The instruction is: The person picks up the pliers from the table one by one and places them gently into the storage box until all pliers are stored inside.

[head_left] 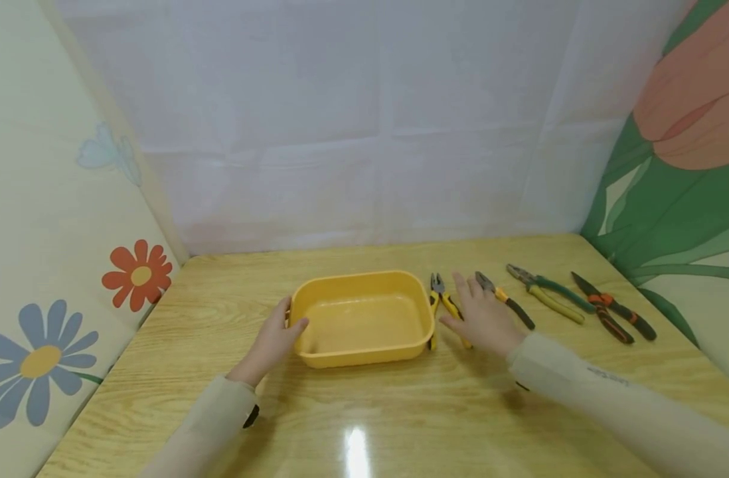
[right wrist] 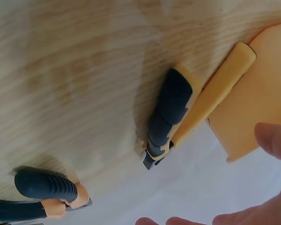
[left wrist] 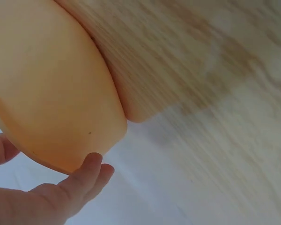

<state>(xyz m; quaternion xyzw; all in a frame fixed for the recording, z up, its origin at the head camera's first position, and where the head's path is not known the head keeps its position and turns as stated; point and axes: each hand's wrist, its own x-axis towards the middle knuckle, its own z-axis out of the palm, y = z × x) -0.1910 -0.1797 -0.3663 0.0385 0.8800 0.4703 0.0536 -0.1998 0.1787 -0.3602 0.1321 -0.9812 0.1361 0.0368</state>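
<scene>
A yellow plastic basin (head_left: 364, 355) sits on the wooden table. My left hand (head_left: 276, 338) grips its left end, thumb over the rim and fingers against the outer wall; the left wrist view shows these fingers (left wrist: 82, 180) at the wall. Spread open, my right hand (head_left: 486, 322) is off the basin's right end, just above the table. Between them lie pliers with yellow-and-black handles (head_left: 434, 305), one handle right beside the basin; their handles also show in the right wrist view. Pliers with orange-and-black handles (head_left: 508, 302) lie just beyond the right hand, which holds nothing.
Farther right lie pliers with green and yellow-green handles (head_left: 556, 302) and a dark-bladed tool with orange-and-black handles (head_left: 615, 312). A white cloth (head_left: 364, 166) hangs behind the table (head_left: 436, 425). Flower-printed panels (head_left: 60, 265) stand at both sides.
</scene>
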